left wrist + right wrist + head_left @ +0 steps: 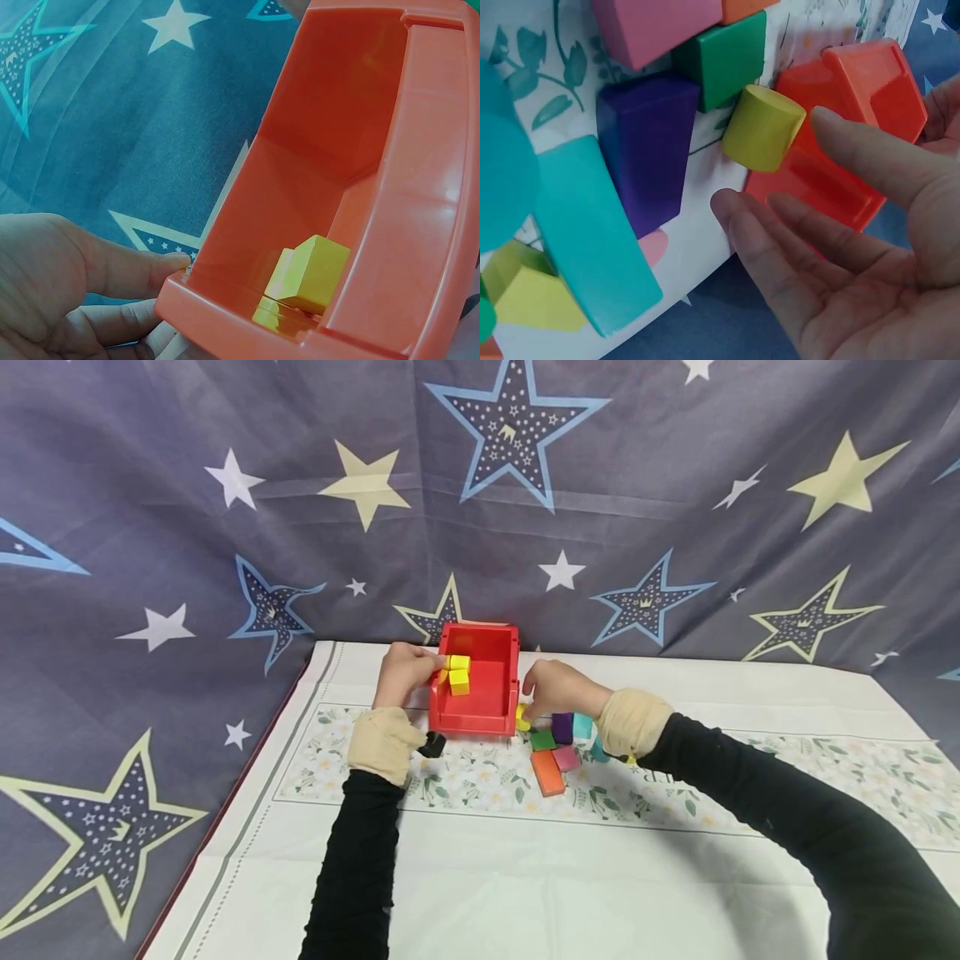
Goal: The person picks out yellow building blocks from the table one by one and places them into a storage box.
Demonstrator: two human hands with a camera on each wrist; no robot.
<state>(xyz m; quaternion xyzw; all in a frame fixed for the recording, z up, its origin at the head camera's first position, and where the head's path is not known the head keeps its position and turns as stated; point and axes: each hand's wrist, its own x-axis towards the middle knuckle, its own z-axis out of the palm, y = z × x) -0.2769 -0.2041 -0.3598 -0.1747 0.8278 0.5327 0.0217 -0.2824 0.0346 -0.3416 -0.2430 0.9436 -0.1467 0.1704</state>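
A red plastic box [492, 681] stands toward the back of the table, with a few yellow blocks [459, 682] inside at its left. My left hand [406, 672] pinches the rim at the box's left side; thumb and fingers straddle that rim in the left wrist view. To the right of the box is my right hand [557, 687], beside a yellow cylinder [764, 129]. Its thumb and fingers are spread apart near the cylinder, with a gap visible in the right wrist view. The cylinder sits close against the box.
Right of the box lie a green block [542, 741], a purple block [562, 728], a pink block [567, 758], an orange block [548, 774] and a turquoise block [582, 726]. A flowered white tablecloth [480, 877] covers the table. Behind hangs a starry grey curtain [480, 552].
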